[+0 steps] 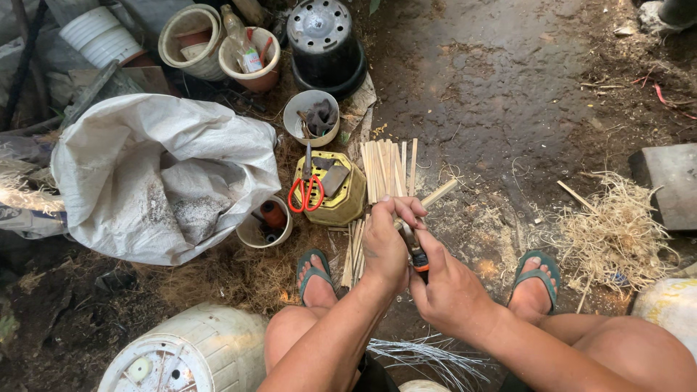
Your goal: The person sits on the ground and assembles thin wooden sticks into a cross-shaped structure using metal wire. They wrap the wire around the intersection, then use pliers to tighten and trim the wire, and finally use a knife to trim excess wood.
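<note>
1. Head view: the largest thing before me was the white woven sack (156, 174), slumped open on the dirt to my left, with a pale overturned drum (185, 352) near my left knee.
2. A heap of pale shavings (613, 232) lay on the ground just beyond my right foot.
3. The yellow container (341, 190) sat ahead of my left foot, red-handled scissors (306, 190) resting on top, and a row of cut bamboo strips (388, 168) lay flat just beside it, their long axes running away from me.
4. My left hand (385, 243) was curled shut around the bamboo stick (434, 196), which was held above the ground between my feet; its long axis slanted, and its free end pointed up and to the right, away from me.
5. My right hand (450, 290) was closed in a grip on the knife (415, 254), its orange-banded handle showing, the blade set against the stick just below my left fingers.
</note>
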